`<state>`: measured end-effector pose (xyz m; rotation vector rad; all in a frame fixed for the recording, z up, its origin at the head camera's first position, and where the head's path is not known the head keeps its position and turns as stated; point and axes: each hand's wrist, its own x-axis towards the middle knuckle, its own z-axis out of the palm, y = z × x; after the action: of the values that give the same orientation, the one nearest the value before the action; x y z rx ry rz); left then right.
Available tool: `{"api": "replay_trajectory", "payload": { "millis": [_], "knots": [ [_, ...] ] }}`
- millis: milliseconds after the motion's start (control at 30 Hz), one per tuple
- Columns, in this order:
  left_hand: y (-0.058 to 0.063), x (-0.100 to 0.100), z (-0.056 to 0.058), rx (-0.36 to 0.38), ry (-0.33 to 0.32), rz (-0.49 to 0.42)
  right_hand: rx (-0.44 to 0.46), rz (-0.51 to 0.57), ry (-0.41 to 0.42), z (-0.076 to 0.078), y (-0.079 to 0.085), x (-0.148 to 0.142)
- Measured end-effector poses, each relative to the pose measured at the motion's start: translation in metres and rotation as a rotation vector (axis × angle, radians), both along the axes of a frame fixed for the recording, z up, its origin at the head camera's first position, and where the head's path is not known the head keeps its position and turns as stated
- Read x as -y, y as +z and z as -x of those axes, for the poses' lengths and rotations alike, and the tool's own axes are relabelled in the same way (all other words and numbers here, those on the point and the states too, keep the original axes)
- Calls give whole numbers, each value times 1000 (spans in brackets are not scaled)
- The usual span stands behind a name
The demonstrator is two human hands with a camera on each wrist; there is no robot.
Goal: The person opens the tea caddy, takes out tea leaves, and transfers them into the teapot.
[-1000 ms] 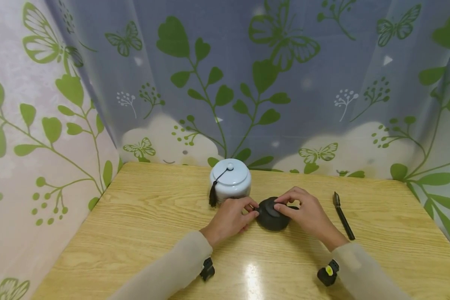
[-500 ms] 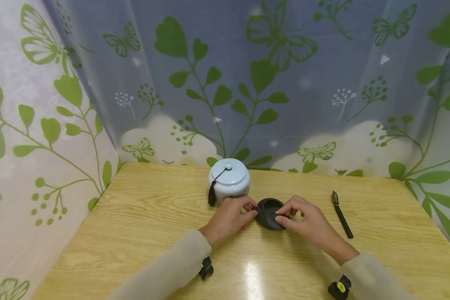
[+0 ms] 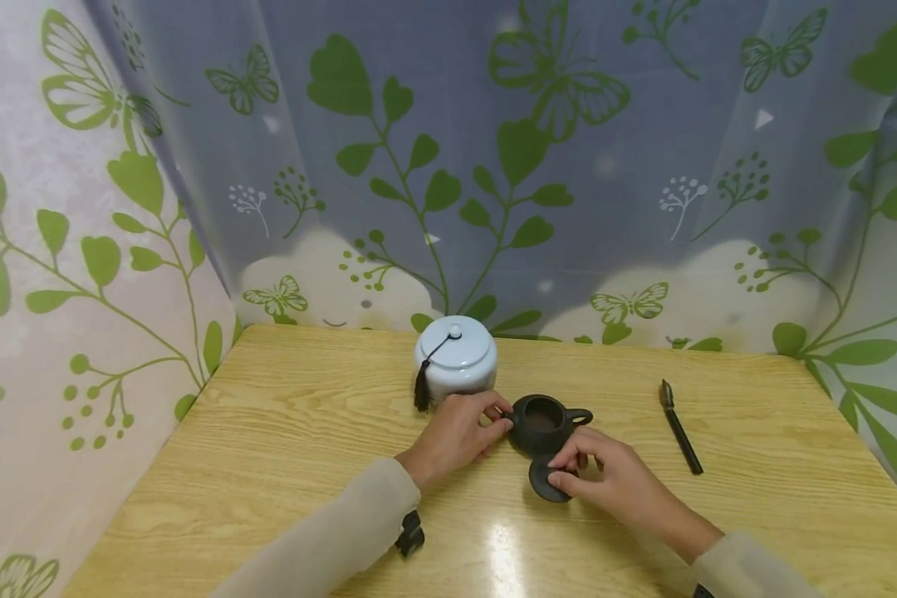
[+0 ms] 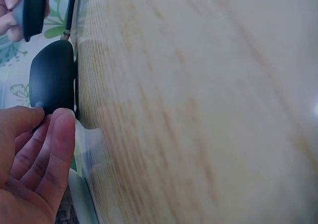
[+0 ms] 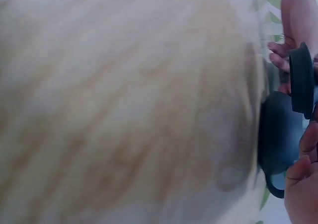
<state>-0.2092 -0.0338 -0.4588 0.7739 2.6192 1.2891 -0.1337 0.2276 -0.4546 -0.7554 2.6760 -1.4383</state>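
Observation:
A small black teapot [image 3: 526, 432] stands uncovered on the table, its round opening facing up and its loop handle pointing right. My left hand [image 3: 459, 432] pinches its spout between thumb and fingers; the left wrist view shows this grip at the side of the teapot [image 4: 52, 77]. In my right hand [image 3: 613, 473] is the teapot's round black lid [image 3: 546, 480], pinched from above and held in front of the pot, toward me. The right wrist view shows the lid [image 5: 301, 80] raised above the level of the pot body [image 5: 280, 134].
Behind my left hand stands a pale blue-white lidded jar [image 3: 459, 357] with a black tassel [image 3: 422, 386]. A black pen [image 3: 680, 428] lies on the wooden table [image 3: 269, 415] at the right. A patterned curtain [image 3: 448, 166] hangs along the table's back edge.
My right hand has lifted the lid off the teapot and moved it toward me, uncovering the opening. The left hand has stayed at the spout.

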Motion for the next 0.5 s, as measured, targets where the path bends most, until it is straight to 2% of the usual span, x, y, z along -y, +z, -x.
{"api": "replay_trajectory", "payload": {
  "millis": [267, 500],
  "knots": [
    [1, 0, 0, 0, 1, 4, 23, -4, 70, -7, -10, -1],
    [1, 0, -1, 10, 3, 6, 50, -21, 65, -9, -13, -1]
  ]
}}
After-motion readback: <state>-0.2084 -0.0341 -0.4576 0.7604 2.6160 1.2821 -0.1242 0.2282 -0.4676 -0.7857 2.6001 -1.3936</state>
